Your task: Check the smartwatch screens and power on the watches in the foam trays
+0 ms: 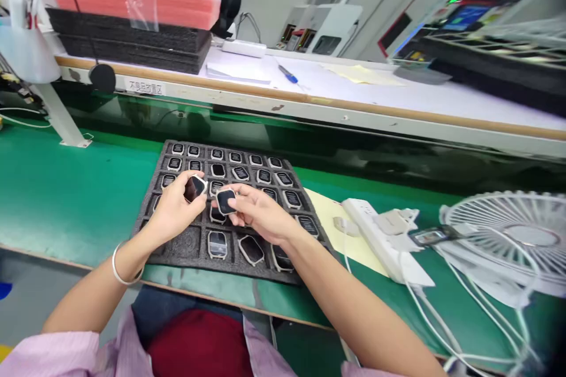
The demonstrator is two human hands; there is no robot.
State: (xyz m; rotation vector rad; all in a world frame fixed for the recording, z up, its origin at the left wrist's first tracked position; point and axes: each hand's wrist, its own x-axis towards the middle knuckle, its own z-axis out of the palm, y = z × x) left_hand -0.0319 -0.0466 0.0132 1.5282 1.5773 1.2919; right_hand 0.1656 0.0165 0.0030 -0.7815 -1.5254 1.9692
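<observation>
Over a dark grey foam tray [179,247] I hold one smartwatch case in each hand. My left hand [174,206] pinches a smartwatch [195,187] by its edges, its dark screen tilted. Between the thumb and fingers of my right hand [260,209] is another smartwatch [226,202], with a pale frame and a black screen facing up. Several more strapless watches lie in the tray's pockets, many with light lines of text on their screens. One watch [217,244] near the front has a greyish screen. My hands and forearms hide part of the tray.
Right of the tray lie a yellow sheet [325,212], a white power strip [384,241] with plugs and cables, and a white fan [513,241]. A raised shelf [336,94] behind carries a blue pen [288,74], papers and stacked black foam [132,41]. A metal post [62,115] stands left.
</observation>
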